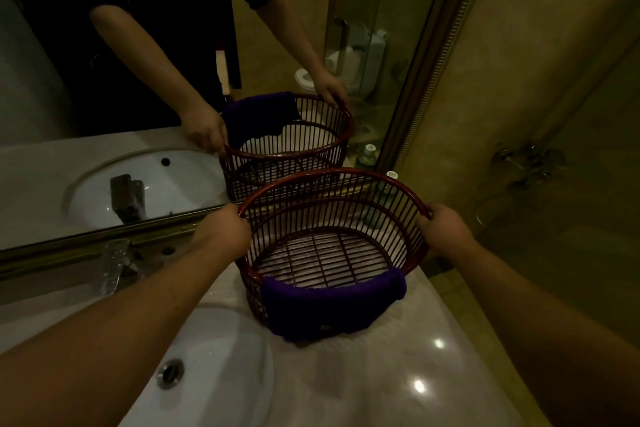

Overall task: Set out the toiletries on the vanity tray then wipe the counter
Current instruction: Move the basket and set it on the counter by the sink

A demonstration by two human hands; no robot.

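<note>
Head camera: looks steeply down, close over counter (398,374) (single view).

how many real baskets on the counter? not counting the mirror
1. The basket stands on the counter right of the sink, left hand and right hand gripping its rim, purple cloth over the near edge. The other is its mirror reflection.

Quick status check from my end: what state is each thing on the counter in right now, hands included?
Basket: upright on the counter, nothing inside, held at the rim on both sides.
Purple cloth: draped over the basket's near rim.
Left hand: gripping the rim.
Right hand: gripping the rim.
Sink: looks dry, faucet not running.
Bottle: behind the basket, capped.
</note>
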